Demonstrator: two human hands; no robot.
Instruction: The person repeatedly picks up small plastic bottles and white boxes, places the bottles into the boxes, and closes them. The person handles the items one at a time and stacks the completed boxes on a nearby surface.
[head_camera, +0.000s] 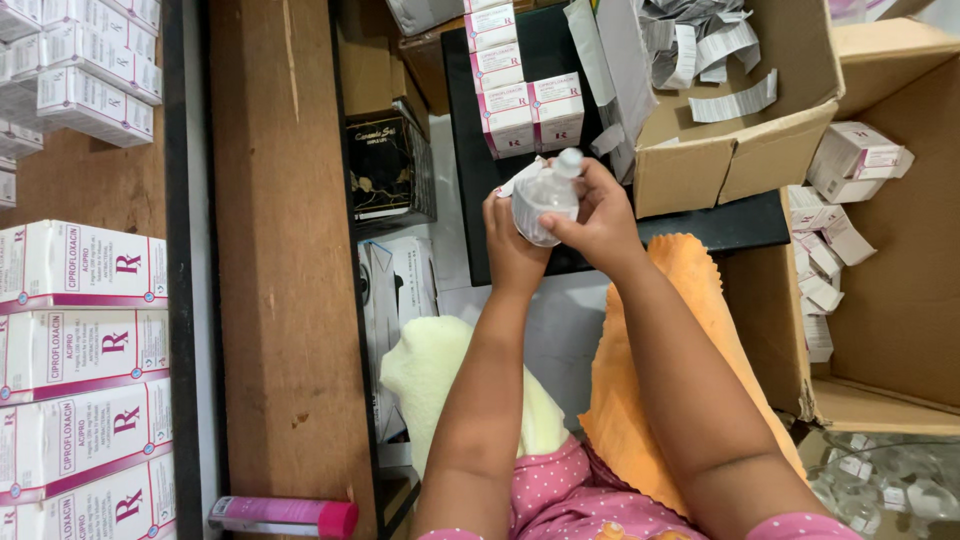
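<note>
A dark flat table (520, 40) is seen, crowded with white-and-magenta cartons (530, 110) and an open brown cardboard box (740, 150) of paper leaflets. Just in front of the cartons, a small clear plastic bottle (545, 200) is clasped between the left hand (510, 245) and the right hand (600, 220), both curled around it.

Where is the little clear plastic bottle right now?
The clear plastic bottle sits near the top middle of the head view, held between the left hand and right hand, over the black tray and below the white-and-pink cartons.
</note>
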